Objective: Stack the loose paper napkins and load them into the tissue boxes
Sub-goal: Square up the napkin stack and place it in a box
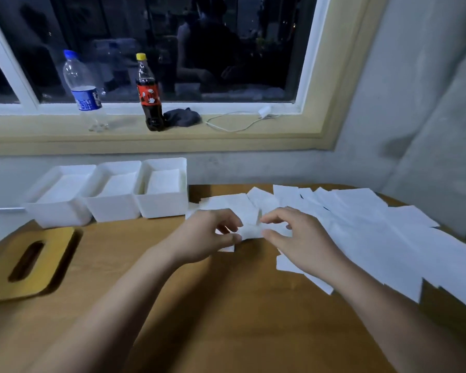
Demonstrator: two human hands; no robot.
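Wooden table (pixel 199 305) under a dark window carries three white boxes (pixel 113 195) side by side at the back left, each with napkins inside. Both hands meet at mid-table: the left hand (pixel 205 235) and right hand (pixel 299 238) each pinch one small folded napkin (pixel 250 230) between curled fingers, with loose napkins (pixel 374 238) spread out to the right.

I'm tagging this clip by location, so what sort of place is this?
Probably a room, perhaps a home or dormitory, after dark: a wooden table below a window sill that holds a cola bottle, a water bottle and a charger with its cable.
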